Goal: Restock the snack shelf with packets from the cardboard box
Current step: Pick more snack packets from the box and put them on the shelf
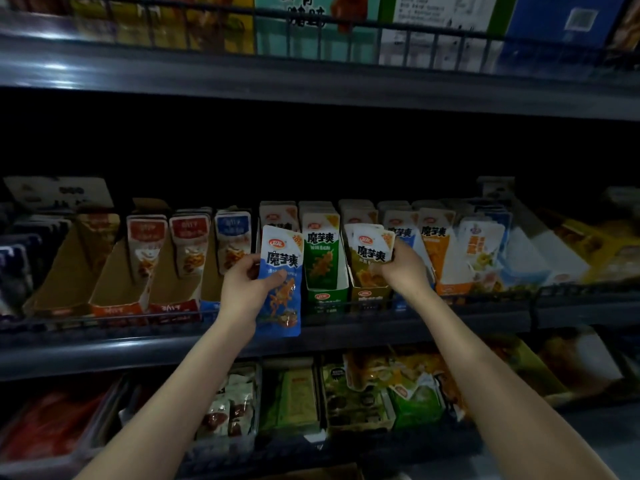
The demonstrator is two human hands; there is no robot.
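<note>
While left hand (246, 285) grips blue packet (281, 282) — right hand (401, 268) holds olive packets (370, 247).

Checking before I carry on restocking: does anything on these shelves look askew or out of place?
Yes: on the bottom shelf, loose yellow and green packets lie tumbled at angles over the display boxes, not stood in rows like those above.

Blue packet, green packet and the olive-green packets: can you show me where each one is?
blue packet (282, 258): head view, upper front, on the big black letters.
green packet (322, 263): head view, middle of its front.
olive-green packets (371, 249): head view, front of the nearest one.
</note>
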